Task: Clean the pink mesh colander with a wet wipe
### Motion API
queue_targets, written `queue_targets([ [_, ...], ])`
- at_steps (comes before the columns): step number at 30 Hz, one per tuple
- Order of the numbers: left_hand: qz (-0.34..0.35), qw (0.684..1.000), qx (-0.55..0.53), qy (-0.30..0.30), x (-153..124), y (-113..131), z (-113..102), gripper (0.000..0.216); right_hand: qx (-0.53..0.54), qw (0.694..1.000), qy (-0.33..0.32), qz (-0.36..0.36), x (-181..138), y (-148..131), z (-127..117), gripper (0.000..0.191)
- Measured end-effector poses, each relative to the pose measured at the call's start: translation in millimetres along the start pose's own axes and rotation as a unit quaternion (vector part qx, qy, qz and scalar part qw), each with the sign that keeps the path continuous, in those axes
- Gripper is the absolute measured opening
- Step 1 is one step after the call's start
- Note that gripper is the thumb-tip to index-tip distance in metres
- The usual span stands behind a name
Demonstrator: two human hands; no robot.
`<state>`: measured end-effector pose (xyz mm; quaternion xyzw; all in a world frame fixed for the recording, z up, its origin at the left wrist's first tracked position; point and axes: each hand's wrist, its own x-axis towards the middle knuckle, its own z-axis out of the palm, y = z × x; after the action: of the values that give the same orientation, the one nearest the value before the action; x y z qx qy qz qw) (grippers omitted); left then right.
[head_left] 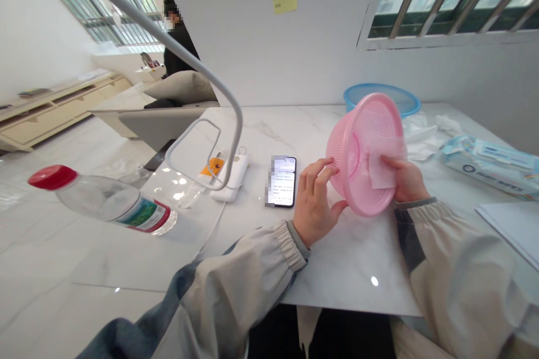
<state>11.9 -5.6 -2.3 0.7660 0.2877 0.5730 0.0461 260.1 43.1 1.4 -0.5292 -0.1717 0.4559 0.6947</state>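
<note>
A pink mesh plastic basket (353,140) is tilted on its side above the table, its open mouth turned to the right and toward me. My left hand (315,196) supports its outer left side, with the fingertips and thumb against the mesh and rim. Inside the mouth, a thin white wipe (381,165) lies against the inner wall. My right hand (407,180) pinches the wipe under its thumb, and its other fingers are partly hidden. Behind the basket stands a blue plastic basin (381,92).
A phone (282,182) with a lit screen lies left of my left hand. Further left are a white power bank (231,179) and a red-capped bottle (126,205). Right of the basket are a wipes pack (490,165), crumpled tissues (423,140) and paper (516,227). A person (179,39) is in the background.
</note>
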Motion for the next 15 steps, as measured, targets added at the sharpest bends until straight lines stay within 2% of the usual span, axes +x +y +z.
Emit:
queue_targets([
  [6,0.005,1.000,-0.008,0.006,-0.5,0.3,0.5,0.079,-0.027,0.999,-0.017,0.014,6.0,1.8,-6.1,0.026],
  [15,0.025,1.000,-0.007,0.015,1.1,2.0,0.9,0.078,-0.014,0.999,-0.040,0.031,-2.7,-1.9,-0.5,0.026],
])
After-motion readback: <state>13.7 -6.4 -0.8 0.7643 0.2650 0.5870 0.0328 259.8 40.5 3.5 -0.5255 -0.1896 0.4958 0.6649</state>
